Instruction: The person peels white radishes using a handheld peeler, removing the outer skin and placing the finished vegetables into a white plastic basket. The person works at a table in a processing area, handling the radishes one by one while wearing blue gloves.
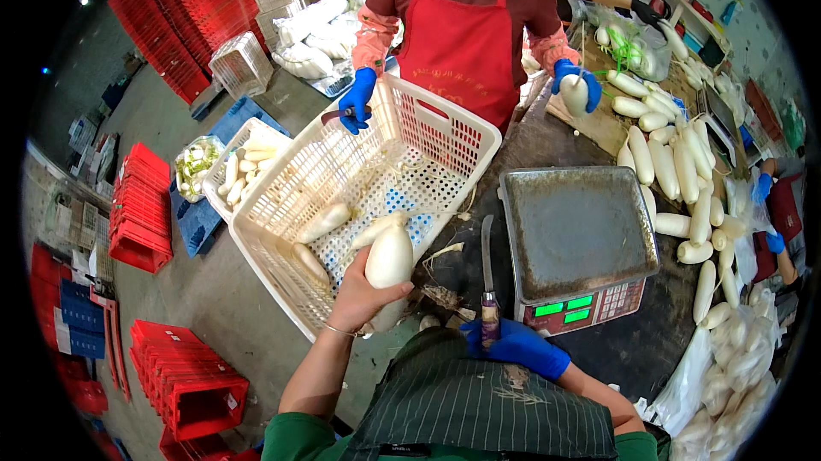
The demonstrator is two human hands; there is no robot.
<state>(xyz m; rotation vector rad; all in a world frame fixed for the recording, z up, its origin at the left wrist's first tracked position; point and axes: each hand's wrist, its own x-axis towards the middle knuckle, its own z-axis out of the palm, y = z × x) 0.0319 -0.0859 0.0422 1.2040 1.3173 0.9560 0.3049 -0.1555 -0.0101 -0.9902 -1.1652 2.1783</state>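
My left hand (359, 294), bare with a bracelet at the wrist, is closed around a white radish (390, 256) above the near edge of a white perforated crate (256, 226). A few more radishes (323, 223) lie inside that crate. In a blue glove, my right hand (522, 348) grips a knife (489, 311) by its patterned handle, close to my apron. The curved blade points away from me, between crate and scale. Right of the knife is a scale (577, 230) with a worn metal pan and lit green displays.
Across from me stands a person in a red apron (462, 42), holding a knife and a radish in blue gloves. Radishes (676, 162) are heaped on the table's right side. Red crates (184, 380) are stacked on the floor at left. Other people work at far right.
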